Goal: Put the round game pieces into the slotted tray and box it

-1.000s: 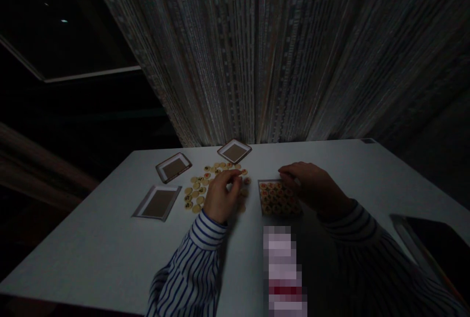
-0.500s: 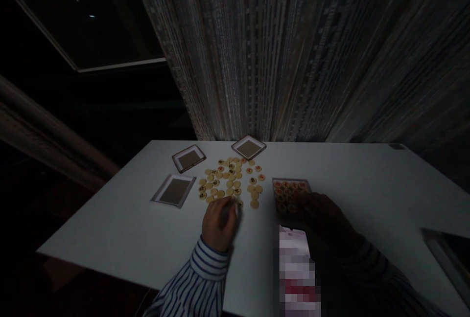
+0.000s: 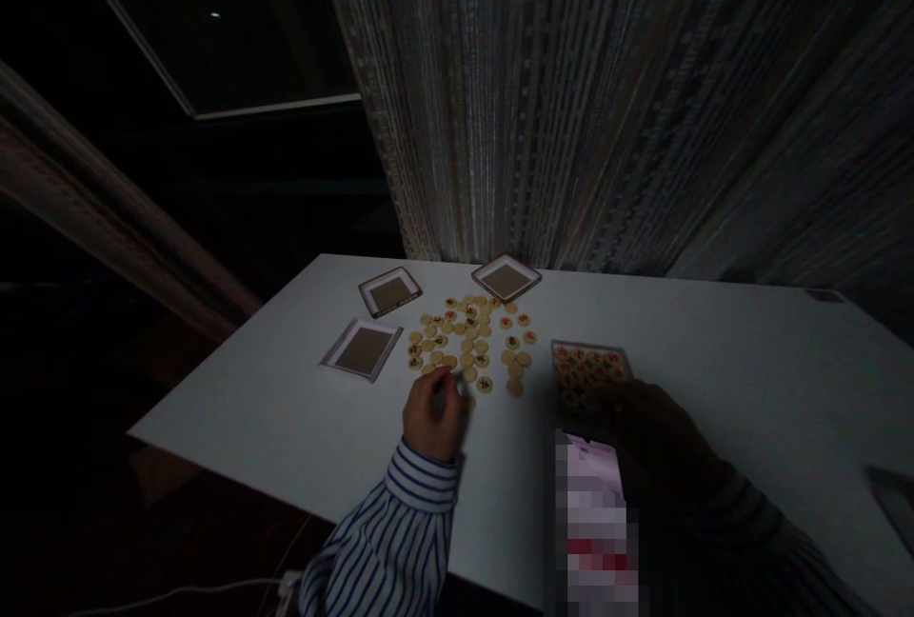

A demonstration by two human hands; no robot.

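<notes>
Round wooden Chinese chess pieces [image 3: 467, 332] lie loosely spread on the white table, some with red or black characters showing, others blank side up. My left hand [image 3: 433, 414] is at the near edge of this spread, fingers curled and thumb close to them. A pale disc shows dimly beside the thumb; whether it is held is unclear. On the right, a shallow box [image 3: 589, 371] contains rows of pieces, mostly red-lettered. My right hand [image 3: 653, 427] lies in deep shadow over its near right corner, and its fingertips are hidden.
A phone [image 3: 591, 460] with a lit, partly pixelated screen stands just before the box. Three shallow trays or lids [image 3: 363, 349], [image 3: 390, 293], [image 3: 506, 279] surround the pieces at left and back. A curtain [image 3: 486, 122] hangs behind the table.
The whole view has shifted, so the table contents appear farther right and slightly higher. My left hand stays at the near edge of the pieces; my right hand remains at the box.
</notes>
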